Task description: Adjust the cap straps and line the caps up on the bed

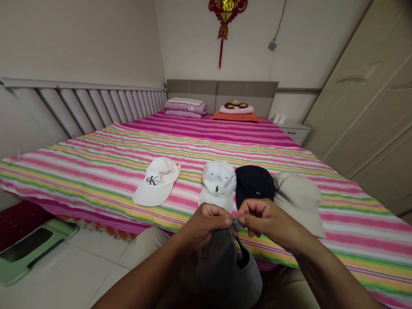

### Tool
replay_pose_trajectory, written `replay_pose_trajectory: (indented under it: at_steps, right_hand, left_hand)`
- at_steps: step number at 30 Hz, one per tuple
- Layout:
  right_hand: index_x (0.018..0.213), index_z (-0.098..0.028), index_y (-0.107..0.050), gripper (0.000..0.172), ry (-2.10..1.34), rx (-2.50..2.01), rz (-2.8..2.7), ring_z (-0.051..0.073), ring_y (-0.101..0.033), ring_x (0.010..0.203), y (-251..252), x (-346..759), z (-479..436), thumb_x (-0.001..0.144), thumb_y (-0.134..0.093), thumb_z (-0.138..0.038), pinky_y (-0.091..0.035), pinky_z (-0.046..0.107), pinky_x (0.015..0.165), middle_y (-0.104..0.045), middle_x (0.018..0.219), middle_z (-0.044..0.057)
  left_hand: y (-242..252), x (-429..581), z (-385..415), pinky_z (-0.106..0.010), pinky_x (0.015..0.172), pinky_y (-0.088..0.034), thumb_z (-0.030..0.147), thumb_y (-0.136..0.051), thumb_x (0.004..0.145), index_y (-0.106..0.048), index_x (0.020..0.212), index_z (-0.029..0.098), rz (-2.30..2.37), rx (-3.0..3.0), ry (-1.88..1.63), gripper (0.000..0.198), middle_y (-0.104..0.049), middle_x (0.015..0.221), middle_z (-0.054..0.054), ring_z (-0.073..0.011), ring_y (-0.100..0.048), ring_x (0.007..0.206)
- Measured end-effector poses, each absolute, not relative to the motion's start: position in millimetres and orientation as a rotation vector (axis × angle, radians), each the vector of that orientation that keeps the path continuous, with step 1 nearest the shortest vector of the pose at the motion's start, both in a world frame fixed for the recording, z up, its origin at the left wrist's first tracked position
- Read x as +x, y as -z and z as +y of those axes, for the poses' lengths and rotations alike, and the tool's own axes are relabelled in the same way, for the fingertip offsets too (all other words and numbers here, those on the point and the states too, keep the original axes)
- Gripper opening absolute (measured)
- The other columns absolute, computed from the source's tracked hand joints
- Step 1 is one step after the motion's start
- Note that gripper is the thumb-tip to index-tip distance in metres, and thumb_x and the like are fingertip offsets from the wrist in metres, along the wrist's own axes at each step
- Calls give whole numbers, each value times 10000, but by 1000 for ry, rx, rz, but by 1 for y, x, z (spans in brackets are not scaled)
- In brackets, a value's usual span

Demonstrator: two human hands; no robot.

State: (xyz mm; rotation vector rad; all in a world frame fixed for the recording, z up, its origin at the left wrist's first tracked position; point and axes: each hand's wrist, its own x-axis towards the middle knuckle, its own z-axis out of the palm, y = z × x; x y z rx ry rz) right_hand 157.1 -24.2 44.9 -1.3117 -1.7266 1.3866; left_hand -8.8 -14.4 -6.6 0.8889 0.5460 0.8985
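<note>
A dark grey baseball cap [230,274] hangs over my lap, its back opening toward me. My left hand [209,225] pinches the cap at one end of its back strap. Thumb and finger of my right hand [262,219] are closed on the strap [236,225] just beside the left fingertips. Beyond my hands on the bed lie a white cap with "CK" lettering [157,181], a white cap with a small dark logo [219,182], a navy cap [254,182] and a beige cap [299,199]. My hands partly cover the front of the navy cap.
The caps rest on a bed with a striped sheet [96,159]. Folded bedding [186,108] and a pillow stack [237,110] sit by the headboard [222,90]. A green stool [35,249] stands on the floor at left; a nightstand [294,131] is at the far right.
</note>
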Motion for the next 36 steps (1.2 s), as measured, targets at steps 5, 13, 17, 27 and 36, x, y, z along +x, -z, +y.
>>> replay_pose_trajectory:
  at_steps: [5,13,17,27,36]
  right_hand:
    - [570,-177,-441,201,-1292,-1287,-1787,61,-298,437,-46,153,-27,662,-577,-293,-233,202,404,-360,477,-76]
    - [632,-177,-505,219,-985,-1339,-1847,103,-410,495,-42,151,-29,755,-487,-358,-323,223,443,-447,537,-31]
    - [562,-199,-437,201,-839,-1368,-1844,103,-402,454,-32,147,-30,731,-505,-285,-322,225,425,-423,486,-42]
    - [909,-167,-597,155,558,-1035,-2235,164,-552,679,-16,149,-51,794,-495,-142,-366,289,594,-622,798,64]
    - [915,-128,-611,180,784,-945,-2267,160,-538,638,-14,153,-51,805,-470,-103,-351,303,593,-656,780,82]
  left_hand:
    - [8,-7,-14,-264,542,-452,190,-704,555,-650,618,96,511,882,-859,126,-635,585,-48,-141,-590,516]
    - [6,-6,-11,-258,548,-441,151,-688,545,-633,585,93,533,821,-925,90,-622,564,-38,-124,-567,500]
    - [7,-5,-11,-252,571,-431,153,-702,529,-632,573,96,564,809,-938,101,-624,566,-36,-114,-553,514]
    - [11,-3,-7,-216,521,-383,182,-727,529,-613,580,93,612,668,-992,153,-578,504,-5,-83,-501,474]
    - [9,-4,-12,-220,566,-404,117,-723,490,-640,646,82,657,700,-957,180,-615,562,-30,-95,-541,523]
